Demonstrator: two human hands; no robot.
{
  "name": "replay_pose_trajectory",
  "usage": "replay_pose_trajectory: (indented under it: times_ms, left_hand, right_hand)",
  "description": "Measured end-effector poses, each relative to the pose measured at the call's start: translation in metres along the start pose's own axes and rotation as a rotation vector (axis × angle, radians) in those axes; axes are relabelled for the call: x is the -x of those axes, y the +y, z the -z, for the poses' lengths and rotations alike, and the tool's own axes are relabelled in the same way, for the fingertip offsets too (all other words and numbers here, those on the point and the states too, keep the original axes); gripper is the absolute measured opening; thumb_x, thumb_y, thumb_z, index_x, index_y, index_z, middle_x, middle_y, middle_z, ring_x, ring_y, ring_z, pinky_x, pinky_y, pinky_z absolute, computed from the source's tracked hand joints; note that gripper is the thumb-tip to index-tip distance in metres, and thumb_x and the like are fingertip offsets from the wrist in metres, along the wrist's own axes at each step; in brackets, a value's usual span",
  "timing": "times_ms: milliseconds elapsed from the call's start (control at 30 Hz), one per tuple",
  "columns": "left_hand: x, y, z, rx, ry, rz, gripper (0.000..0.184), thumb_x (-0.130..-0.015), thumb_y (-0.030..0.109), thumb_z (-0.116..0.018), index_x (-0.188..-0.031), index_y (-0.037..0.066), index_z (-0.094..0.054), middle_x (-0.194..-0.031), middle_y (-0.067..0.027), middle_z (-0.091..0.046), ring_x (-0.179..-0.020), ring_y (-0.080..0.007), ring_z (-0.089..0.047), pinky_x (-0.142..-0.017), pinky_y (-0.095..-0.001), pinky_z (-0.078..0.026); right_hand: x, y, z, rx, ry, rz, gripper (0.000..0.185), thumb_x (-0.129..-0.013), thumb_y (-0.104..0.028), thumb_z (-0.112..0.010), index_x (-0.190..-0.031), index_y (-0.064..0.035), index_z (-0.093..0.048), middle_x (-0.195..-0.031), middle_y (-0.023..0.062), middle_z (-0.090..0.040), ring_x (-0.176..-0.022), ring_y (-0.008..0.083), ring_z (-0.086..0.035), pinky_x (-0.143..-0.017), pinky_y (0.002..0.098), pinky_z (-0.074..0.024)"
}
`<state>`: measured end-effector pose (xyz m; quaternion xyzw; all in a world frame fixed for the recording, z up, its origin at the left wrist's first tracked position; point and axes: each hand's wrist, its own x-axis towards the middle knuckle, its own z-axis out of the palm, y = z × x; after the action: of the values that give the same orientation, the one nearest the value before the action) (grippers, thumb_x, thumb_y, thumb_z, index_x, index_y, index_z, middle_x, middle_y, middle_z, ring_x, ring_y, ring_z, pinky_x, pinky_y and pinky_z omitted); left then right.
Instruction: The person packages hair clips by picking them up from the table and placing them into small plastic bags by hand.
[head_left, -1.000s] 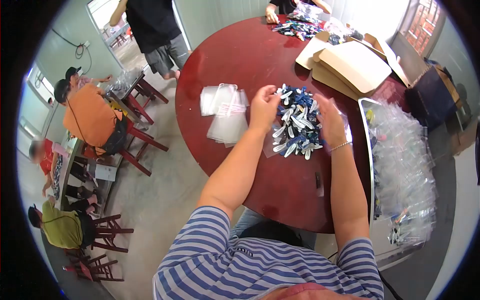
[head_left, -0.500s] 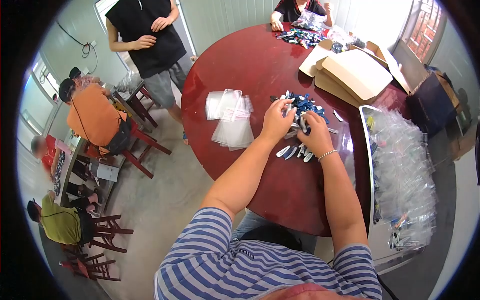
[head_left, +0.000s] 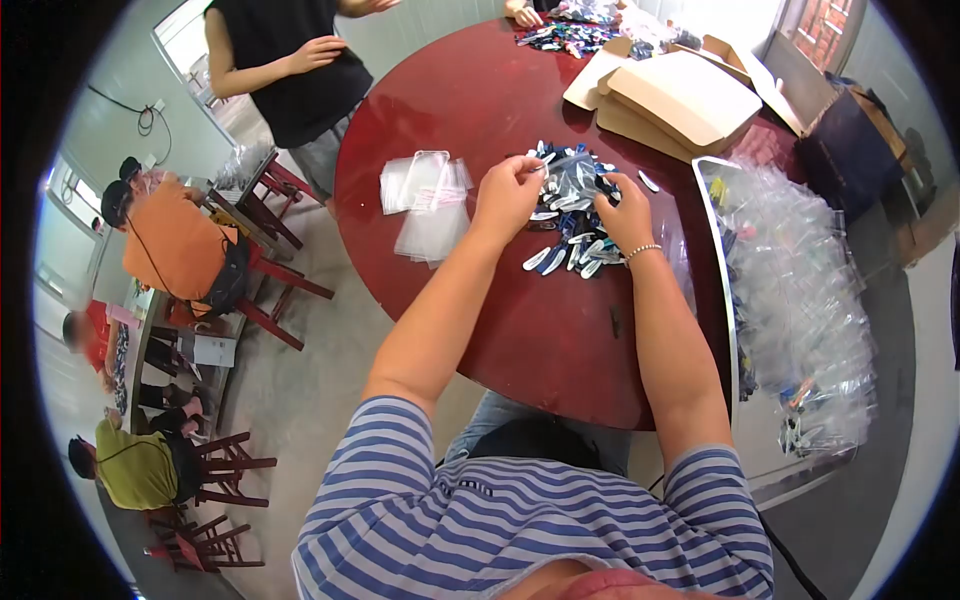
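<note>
A small clear plastic bag is stretched between my two hands, above a pile of snap hair clips. My left hand pinches the bag's left edge between thumb and fingertips. On the other side my right hand has its fingers curled on the bag's right edge. Dark blue, white and black clips lie under and in front of the hands. Whether clips are inside the bag is hard to make out. Left of my left hand lies a stack of flat clear bags.
On the right, a white-rimmed tray holds many filled clear bags. Cardboard boxes lie at the table's back right. Near a co-worker's hand is another clip pile. One person stands at the left; others sit beyond.
My hands have come up from the clip pile and spread apart, with the clear bag now showing between them. The camera view has shifted, and the standing person has moved one hand outward.
</note>
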<state>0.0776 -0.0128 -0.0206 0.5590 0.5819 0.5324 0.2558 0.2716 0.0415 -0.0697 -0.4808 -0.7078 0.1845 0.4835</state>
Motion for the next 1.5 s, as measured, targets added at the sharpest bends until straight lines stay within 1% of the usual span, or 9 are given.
replay_pose_trajectory:
  times_ms: [133, 367, 533, 667, 800, 867, 1167, 1367, 1500]
  left_hand:
    - [0.041, -0.013, 0.02, -0.499, -0.081, -0.427, 0.028, -0.081, 0.012, -0.062, -0.105, -0.002, -0.061, -0.108, -0.0213, -0.06, -0.103, -0.0356, -0.056, -0.091, -0.0432, -0.044]
    - [0.104, 0.0, 0.035, -0.73, -0.262, -0.391, 0.041, -0.083, 0.017, -0.064, -0.119, -0.002, -0.056, -0.129, -0.021, -0.052, -0.123, -0.0373, -0.046, -0.104, -0.0412, -0.037]
    - [0.114, 0.085, 0.048, -0.02, -0.132, -0.479, 0.03, -0.083, 0.013, -0.063, -0.108, -0.002, -0.062, -0.114, -0.0194, -0.061, -0.107, -0.0327, -0.057, -0.095, -0.0401, -0.044]
    - [0.154, 0.185, 0.079, 0.37, -0.145, -0.976, 0.023, -0.078, 0.006, -0.062, -0.099, -0.003, -0.065, -0.102, -0.0154, -0.064, -0.096, -0.0309, -0.059, -0.087, -0.0398, -0.047]
    - [0.17, 0.208, 0.091, 0.517, -0.221, -0.984, 0.021, -0.083, 0.009, -0.058, -0.099, -0.003, -0.066, -0.102, -0.0153, -0.065, -0.097, -0.0285, -0.06, -0.087, -0.0379, -0.048]
    - [0.175, 0.219, 0.094, 0.617, -0.285, -1.0, 0.022, -0.086, 0.011, -0.056, -0.099, -0.003, -0.066, -0.103, -0.0152, -0.065, -0.098, -0.0269, -0.06, -0.087, -0.0366, -0.048]
    - [0.185, 0.241, 0.083, 1.122, -0.631, -1.007, 0.032, -0.1, 0.019, -0.045, -0.1, -0.003, -0.069, -0.103, -0.015, -0.067, -0.102, -0.0197, -0.061, -0.087, -0.0309, -0.05]
    - [0.213, 0.243, 0.071, 1.152, -0.227, -0.688, 0.037, -0.101, 0.026, -0.042, -0.09, 0.01, -0.073, -0.098, -0.007, -0.069, -0.099, -0.0119, -0.059, -0.094, -0.0303, -0.045]
    - [0.21, 0.219, 0.075, 1.18, -0.392, -0.803, 0.036, -0.102, 0.027, -0.041, -0.095, 0.012, -0.073, -0.099, -0.0058, -0.069, -0.099, -0.0096, -0.058, -0.095, -0.0296, -0.044]
  right_hand:
    - [-0.003, -0.001, -0.003, -0.011, -0.037, -0.045, 0.026, -0.08, -0.019, -0.062, -0.101, -0.0038, -0.065, -0.098, 0.0192, -0.066, -0.095, 0.0346, -0.062, -0.084, 0.0401, -0.0478]
    - [0.001, 0.001, -0.005, 0.034, -0.01, 0.102, 0.024, -0.081, -0.02, -0.062, -0.098, -0.0045, -0.068, -0.096, 0.0185, -0.066, -0.097, 0.0347, -0.061, -0.085, 0.0418, -0.0464]
    - [-0.004, 0.0, -0.009, 0.031, 0.203, 0.37, 0.018, -0.079, -0.02, -0.064, -0.088, -0.0042, -0.067, -0.086, 0.015, -0.066, -0.09, 0.0324, -0.061, -0.084, 0.043, -0.0441]
    - [-0.003, 0.002, -0.01, 0.159, 0.083, 0.221, 0.013, -0.076, -0.019, -0.064, -0.076, -0.0056, -0.061, -0.072, 0.0115, -0.064, -0.074, 0.0308, -0.06, -0.077, 0.0417, -0.0405]
    - [-0.001, -0.007, -0.003, 0.105, 0.061, 0.217, 0.011, -0.076, -0.016, -0.063, -0.083, -0.0071, -0.062, -0.076, 0.009, -0.066, -0.076, 0.0279, -0.062, -0.083, 0.0429, -0.0391]
    - [-0.002, -0.012, -0.004, 0.022, 0.219, 0.265, 0.017, -0.076, -0.008, -0.065, -0.092, -0.0051, -0.064, -0.078, 0.0098, -0.067, -0.076, 0.0274, -0.066, -0.072, 0.0358, -0.05]
    - [-0.004, -0.002, -0.006, 0.004, 0.177, 0.241, 0.012, -0.079, -0.013, -0.064, -0.09, -0.008, -0.067, -0.084, 0.0068, -0.069, -0.084, 0.0268, -0.063, -0.089, 0.0403, -0.0411]
    - [-0.005, -0.015, 0.001, -0.008, 0.272, 0.145, 0.008, -0.079, -0.012, -0.065, -0.084, -0.005, -0.065, -0.081, 0.0095, -0.068, -0.08, 0.0261, -0.064, -0.083, 0.0367, -0.0461]
    - [-0.005, -0.019, 0.0, -0.164, 0.294, 0.066, 0.01, -0.08, -0.011, -0.067, -0.083, -0.0026, -0.064, -0.078, 0.0092, -0.067, -0.074, 0.0196, -0.064, -0.072, 0.0304, -0.0497]
